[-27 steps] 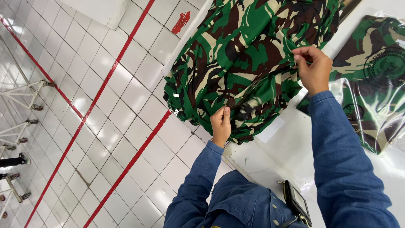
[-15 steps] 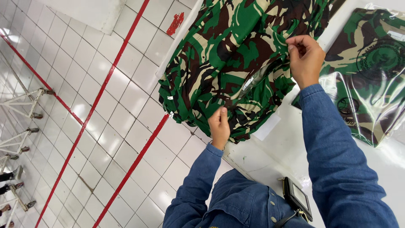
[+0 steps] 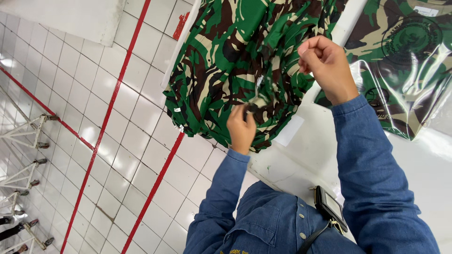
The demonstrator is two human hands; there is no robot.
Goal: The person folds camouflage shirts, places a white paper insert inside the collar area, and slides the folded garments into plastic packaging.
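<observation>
Your left hand (image 3: pixel 242 128) pinches the lower edge of the camouflage garment (image 3: pixel 235 61), fingers clenched on a small fold of cloth where it hangs over the edge of the white tabletop (image 3: pixel 301 155). Your right hand (image 3: pixel 325 66) is raised above it, fingers closed on what looks like another bit of the same cloth or a thin strand running down toward the left hand; the strand is too fine to tell for sure. The garment lies spread on the tabletop with its lower part draped off the edge above the white tiled floor (image 3: pixel 94 117) with its red lines.

To me this reads as the middle of a close check or trimming of the hem: both hands have the cloth stretched between them, nothing has been put down. The next move calls for a steady grip with the left hand so the fold does not slip, and a small, careful pull or shift with the right, keeping the cloth taut but not yanked off the tabletop.

A second camouflage garment in a clear plastic bag (image 3: pixel 405 61) lies to your right, apart from the one in hand.
</observation>
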